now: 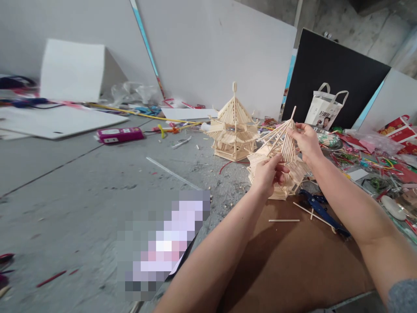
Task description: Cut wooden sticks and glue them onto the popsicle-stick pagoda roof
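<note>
A small pagoda model of thin wooden sticks [286, 161] stands on the brown board [293, 261], tilted a little toward me. My left hand [269, 174] is closed on its lower roof at the near side. My right hand [306, 141] pinches the sticks near its pointed top. A second, finished stick pagoda [233, 126] stands upright on the grey floor just behind and to the left. Loose sticks [284, 220] lie on the board beside a blue hand tool [321, 208].
A white tote bag [325, 108] leans on a black panel at the back right. Coloured wrappers and clutter [378, 165] cover the right side. A pink box [120, 134], white boards [55, 119] and a clear rod [172, 173] lie on the floor to the left.
</note>
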Demonstrator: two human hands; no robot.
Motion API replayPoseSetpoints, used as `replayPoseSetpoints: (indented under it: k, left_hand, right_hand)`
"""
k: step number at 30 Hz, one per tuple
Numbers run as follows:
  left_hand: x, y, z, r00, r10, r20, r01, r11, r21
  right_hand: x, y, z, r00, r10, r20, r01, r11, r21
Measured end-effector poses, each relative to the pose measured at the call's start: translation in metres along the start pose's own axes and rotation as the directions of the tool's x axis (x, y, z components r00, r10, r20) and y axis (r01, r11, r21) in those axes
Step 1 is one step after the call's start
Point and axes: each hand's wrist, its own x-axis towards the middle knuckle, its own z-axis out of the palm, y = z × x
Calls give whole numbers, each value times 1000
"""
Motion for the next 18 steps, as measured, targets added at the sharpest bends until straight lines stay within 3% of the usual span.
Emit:
replayPoseSetpoints:
  k: [11,18]
  left_hand:
    - [3,-5,-1,998,44,41,-45,999,29]
    - [2,-5,-1,998,53,28,-54,997,50]
  right_hand:
    - [-2,-2,1,999,-31,-34,27,993,-114]
    - [2,4,-2,997,-79,13,80,985,-153]
